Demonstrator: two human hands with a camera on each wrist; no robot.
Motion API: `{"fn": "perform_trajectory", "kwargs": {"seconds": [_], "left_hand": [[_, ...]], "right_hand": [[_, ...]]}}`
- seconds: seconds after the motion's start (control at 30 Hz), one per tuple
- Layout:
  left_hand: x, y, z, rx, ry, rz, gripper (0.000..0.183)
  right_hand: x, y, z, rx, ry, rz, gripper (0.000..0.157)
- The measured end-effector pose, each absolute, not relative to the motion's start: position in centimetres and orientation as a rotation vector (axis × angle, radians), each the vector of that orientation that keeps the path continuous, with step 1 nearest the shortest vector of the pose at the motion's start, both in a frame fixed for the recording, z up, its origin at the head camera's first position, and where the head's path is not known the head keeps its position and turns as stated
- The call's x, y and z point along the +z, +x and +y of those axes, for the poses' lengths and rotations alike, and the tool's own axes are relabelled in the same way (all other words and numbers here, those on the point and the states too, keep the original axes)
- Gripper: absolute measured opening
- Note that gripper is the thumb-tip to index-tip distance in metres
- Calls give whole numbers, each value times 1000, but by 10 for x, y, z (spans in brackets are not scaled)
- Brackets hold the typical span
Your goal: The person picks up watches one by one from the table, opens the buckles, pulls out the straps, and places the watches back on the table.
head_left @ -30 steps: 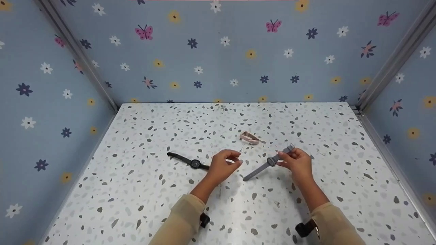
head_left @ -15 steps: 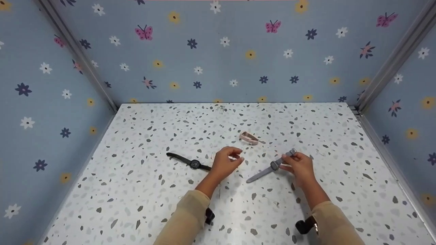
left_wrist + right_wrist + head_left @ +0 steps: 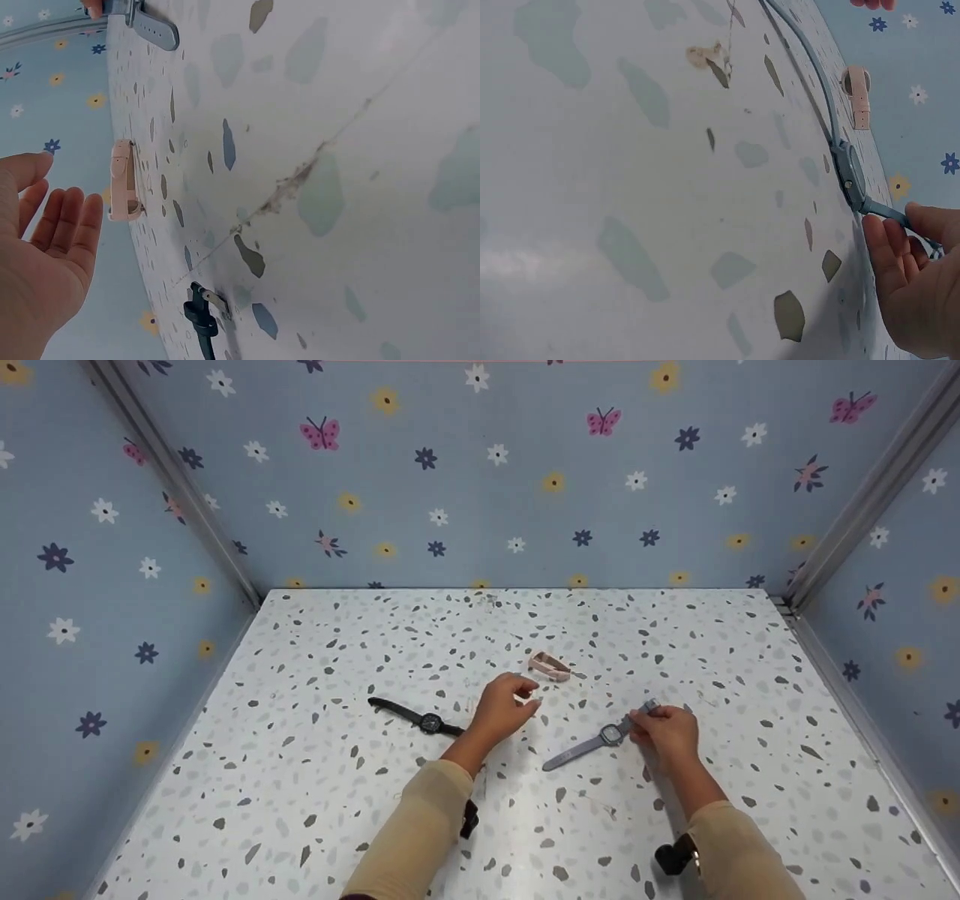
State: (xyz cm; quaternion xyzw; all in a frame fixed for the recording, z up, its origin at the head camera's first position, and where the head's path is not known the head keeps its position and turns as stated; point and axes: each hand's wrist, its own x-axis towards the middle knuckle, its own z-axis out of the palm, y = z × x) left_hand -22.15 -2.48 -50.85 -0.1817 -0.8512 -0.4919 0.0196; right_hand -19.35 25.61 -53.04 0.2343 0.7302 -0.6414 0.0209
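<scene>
A grey-blue wristwatch [image 3: 611, 734] is stretched out at the right of the table, its dial facing up. My right hand [image 3: 667, 733] pinches the buckle end of its strap between thumb and fingers, as the right wrist view also shows. Over the middle of the table hovers my left hand [image 3: 504, 709], fingers relaxed and loosely bent with nothing in them. Close by on its left lies a black wristwatch [image 3: 430, 723], one strap end hidden behind the left wrist. Beyond the left hand, a pink watch [image 3: 550, 667] rests on its side with its band closed in a loop.
The white speckled table [image 3: 337, 810] is bounded by blue flower-patterned walls [image 3: 480, 472] at the back and both sides. Metal rails [image 3: 180, 484] run up the corners. Each wrist carries a small black camera [image 3: 675, 855].
My right hand has lowered the grey-blue watch slightly toward me and to the right, and its dial has turned upward. My left hand has drifted forward and a little right, holding nothing.
</scene>
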Motion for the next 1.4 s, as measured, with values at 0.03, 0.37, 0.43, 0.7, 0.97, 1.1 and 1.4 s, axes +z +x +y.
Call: {"fn": "perform_trajectory", "kwargs": {"seconds": [0.03,0.37,0.43,0.7,0.97,1.1,1.4], "left_hand": [[-508,-223,-24,-1499,-564,-2667,23],[-506,-241,-19,-1280,-525,-2895,26],[-505,-244,-18,-1245,-514,-2943,27],[-504,-252,-18,-1035,-617,-2935,27],[-503,-261,-13,-679,-689,-2968,28],[-504,-264,-7,-543,-725,-2995,28],[-503,-273,5,-370,-801,-3018,34]], "right_hand": [[-530,-194,257,-1943,730,2294,27],[-523,-195,265,-1602,719,2475,26],[-523,-194,267,-1573,709,2488,25],[-519,-185,266,-1586,640,2549,28],[-516,-178,261,-1434,353,2785,27],[-518,-176,256,-1344,211,2911,26],[-515,-175,246,-1337,145,2930,24]]}}
